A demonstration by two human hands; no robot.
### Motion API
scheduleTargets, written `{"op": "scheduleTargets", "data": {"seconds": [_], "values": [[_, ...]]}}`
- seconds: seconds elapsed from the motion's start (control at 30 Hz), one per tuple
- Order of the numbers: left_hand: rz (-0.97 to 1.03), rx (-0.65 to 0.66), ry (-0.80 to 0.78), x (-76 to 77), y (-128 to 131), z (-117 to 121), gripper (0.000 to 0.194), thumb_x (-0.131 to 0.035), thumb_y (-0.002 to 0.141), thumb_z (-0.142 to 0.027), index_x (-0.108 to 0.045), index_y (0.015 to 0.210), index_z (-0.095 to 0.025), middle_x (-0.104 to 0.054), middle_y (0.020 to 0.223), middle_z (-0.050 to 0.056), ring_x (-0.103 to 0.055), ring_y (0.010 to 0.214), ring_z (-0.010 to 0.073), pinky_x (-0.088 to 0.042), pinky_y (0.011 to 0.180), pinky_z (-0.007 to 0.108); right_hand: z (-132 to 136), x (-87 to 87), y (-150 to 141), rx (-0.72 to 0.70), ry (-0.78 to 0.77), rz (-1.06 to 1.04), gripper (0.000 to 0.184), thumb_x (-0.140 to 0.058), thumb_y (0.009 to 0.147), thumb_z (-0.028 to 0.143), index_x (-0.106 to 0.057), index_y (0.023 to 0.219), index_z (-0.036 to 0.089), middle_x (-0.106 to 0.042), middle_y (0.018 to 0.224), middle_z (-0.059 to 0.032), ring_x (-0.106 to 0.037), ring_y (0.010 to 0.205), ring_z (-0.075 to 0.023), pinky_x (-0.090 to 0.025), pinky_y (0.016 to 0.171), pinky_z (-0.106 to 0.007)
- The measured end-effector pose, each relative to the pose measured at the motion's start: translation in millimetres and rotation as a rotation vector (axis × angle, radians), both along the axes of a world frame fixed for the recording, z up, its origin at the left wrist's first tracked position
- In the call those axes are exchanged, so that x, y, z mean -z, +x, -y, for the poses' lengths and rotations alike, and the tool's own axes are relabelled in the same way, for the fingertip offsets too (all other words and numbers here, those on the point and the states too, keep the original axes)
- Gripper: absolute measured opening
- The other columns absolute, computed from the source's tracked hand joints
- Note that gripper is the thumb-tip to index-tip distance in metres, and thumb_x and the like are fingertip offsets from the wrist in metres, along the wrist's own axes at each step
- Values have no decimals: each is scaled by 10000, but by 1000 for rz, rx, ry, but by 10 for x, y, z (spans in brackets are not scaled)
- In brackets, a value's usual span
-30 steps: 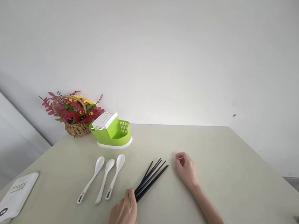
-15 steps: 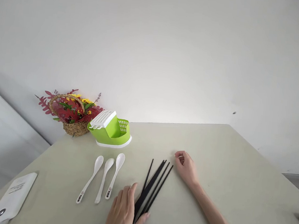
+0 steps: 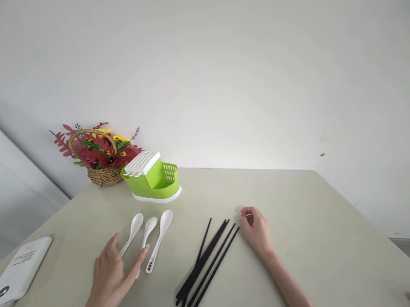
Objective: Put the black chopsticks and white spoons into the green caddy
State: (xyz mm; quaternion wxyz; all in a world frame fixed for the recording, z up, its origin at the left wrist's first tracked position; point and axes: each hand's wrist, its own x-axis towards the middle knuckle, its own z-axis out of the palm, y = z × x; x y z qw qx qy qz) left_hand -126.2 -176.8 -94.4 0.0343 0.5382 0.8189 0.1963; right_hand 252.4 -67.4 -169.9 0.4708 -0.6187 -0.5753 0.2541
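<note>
My left hand point(image 3: 113, 273) hovers over or touches the lower handles of the left white spoon point(image 3: 136, 224) and the middle white spoon point(image 3: 150, 224). Its thumb and fingers are spread apart, with nothing visibly gripped. To its right lies the third white spoon point(image 3: 165, 222), fully in sight. Several black chopsticks point(image 3: 200, 268) lie loosely fanned on the table, some crossing at the lower end. Just right of their tips, my right hand point(image 3: 257, 232) rests on the tabletop with fingers curled closed and nothing seen in them.
At the back left stands a green and white utensil caddy point(image 3: 154, 182), close beside a wicker basket point(image 3: 105, 177) of red and yellow flowers. A white device with a round dark logo point(image 3: 20, 271) lies at the left edge. The wall point(image 3: 242, 79) borders the table's back.
My left hand has moved left from the chopsticks to the spoons. It now covers parts of two spoon handles, and the chopsticks' lower ends show. My right hand stays put.
</note>
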Motion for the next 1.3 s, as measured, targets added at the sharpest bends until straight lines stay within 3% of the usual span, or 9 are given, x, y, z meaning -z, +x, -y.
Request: {"op": "scheduleTargets", "data": {"seconds": [0.2,0.33,0.5,0.63,0.8,1.03,1.17,1.3], "values": [[116,2,-29,-26,66,-15,1089,-454,823,-781,-236,1557,-6,-413,1562,286,-392,1457,453,-426,1127,583,8,-5,-2,-5,-15,2,183,-461,857,340,-589,941,239,-690,903,-39,-619,686,-192,-472,689,-341],[99,31,31,35,166,-54,1057,-499,799,-774,-307,1536,-40,-491,1504,268,-446,1416,454,-455,1089,585,17,-24,-2,-9,-18,-3,189,-461,860,352,-588,943,239,-696,927,-54,-621,701,-201,-475,692,-349],[62,97,57,115,274,-77,1027,-479,828,-758,-298,1543,-43,-470,1529,265,-441,1423,441,-419,1125,585,17,-31,0,-3,-15,-2,179,-468,851,350,-589,925,241,-695,898,-51,-618,696,-205,-476,696,-354],[49,157,82,128,333,-96,942,-456,862,-712,-330,1525,-54,-488,1514,252,-456,1410,426,-407,1137,572,12,-22,2,3,-8,0,170,-467,851,336,-589,927,244,-696,899,-41,-618,683,-195,-475,693,-345],[19,184,98,111,338,-124,800,-443,895,-631,-345,1501,-117,-516,1473,229,-520,1359,392,-492,1038,537,6,-9,5,7,5,1,165,-472,840,321,-591,924,244,-700,910,-38,-637,706,-196,-476,690,-331],[-105,86,26,59,261,-186,832,-451,839,-678,-431,1414,-77,-610,1261,230,-581,1228,413,-497,970,521,3,2,8,0,8,5,169,-472,846,314,-594,935,238,-701,923,-45,-635,703,-193,-476,690,-329],[-104,88,-37,31,220,-242,730,-440,867,-639,-456,1381,-121,-660,1200,181,-629,1164,373,-499,941,459,4,1,9,0,5,8,166,-472,855,316,-594,936,238,-698,929,-43,-634,702,-191,-475,687,-330],[-157,124,-127,32,203,-275,572,-398,934,-568,-565,1236,-112,-692,1175,201,-657,1096,363,-498,898,453,6,4,10,-5,-1,6,168,-473,860,324,-596,935,238,-696,917,-41,-626,691,-191,-470,668,-331]]}}
